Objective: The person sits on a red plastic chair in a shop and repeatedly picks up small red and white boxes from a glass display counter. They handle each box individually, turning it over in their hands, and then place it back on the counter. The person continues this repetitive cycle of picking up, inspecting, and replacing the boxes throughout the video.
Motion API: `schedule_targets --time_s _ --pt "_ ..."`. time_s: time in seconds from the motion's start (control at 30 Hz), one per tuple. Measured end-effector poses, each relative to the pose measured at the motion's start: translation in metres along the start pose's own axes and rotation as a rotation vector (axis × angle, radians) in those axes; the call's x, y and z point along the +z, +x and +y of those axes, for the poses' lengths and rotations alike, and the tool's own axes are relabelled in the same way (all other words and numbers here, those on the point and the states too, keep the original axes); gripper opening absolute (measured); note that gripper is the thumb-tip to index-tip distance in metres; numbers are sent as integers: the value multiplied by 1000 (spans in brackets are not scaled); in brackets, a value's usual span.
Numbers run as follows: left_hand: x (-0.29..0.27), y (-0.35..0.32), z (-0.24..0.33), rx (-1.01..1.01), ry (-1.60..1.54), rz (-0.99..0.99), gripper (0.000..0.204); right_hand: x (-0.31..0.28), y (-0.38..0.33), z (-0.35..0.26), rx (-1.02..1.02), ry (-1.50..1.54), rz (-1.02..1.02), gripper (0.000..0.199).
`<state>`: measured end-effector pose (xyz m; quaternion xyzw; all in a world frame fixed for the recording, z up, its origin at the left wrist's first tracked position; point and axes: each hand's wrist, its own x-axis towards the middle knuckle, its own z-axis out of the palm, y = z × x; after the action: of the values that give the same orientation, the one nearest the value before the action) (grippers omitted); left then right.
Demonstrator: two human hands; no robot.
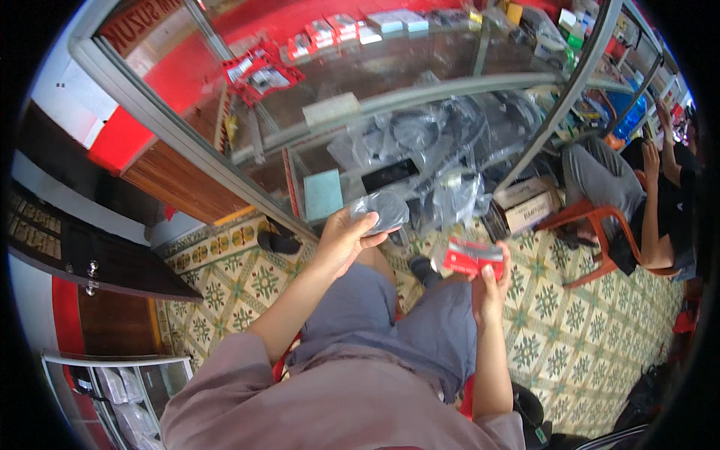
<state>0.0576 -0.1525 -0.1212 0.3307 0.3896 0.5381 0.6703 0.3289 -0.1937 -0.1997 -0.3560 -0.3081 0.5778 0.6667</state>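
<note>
In front of my knees, my left hand is closed on a dark, rounded part in a clear plastic bag; what kind of part it is I cannot make out. My right hand grips a small red packet with a silvery-grey band along its top. The two hands are apart, both above my lap. Beyond the left hand, a phone with a dark screen and a pale blue-green square box lie on the low glass shelf.
A glass display case with metal edges stands ahead, holding bagged dark parts and small red boxes. Cardboard boxes sit on the floor at right. Another person sits on an orange chair. A dark cabinet door juts out at left.
</note>
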Motion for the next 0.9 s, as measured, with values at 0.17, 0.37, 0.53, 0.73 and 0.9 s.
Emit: schedule_targets --time_s 0.17,0.37,0.53,0.73,0.9 --pt "14 35 85 189 148 30 34 -49 -13 60 144 -164 138 48" --pt "10 97 148 317 427 138 28 -46 -6 82 298 -201 106 45" --pt "-13 146 157 290 473 170 26 -64 -3 89 239 -236 68 50" --pt "-29 161 159 370 973 349 41 -60 -2 86 224 -218 27 49" --pt "-14 114 137 939 1505 460 53 -57 -2 66 165 -168 11 49"
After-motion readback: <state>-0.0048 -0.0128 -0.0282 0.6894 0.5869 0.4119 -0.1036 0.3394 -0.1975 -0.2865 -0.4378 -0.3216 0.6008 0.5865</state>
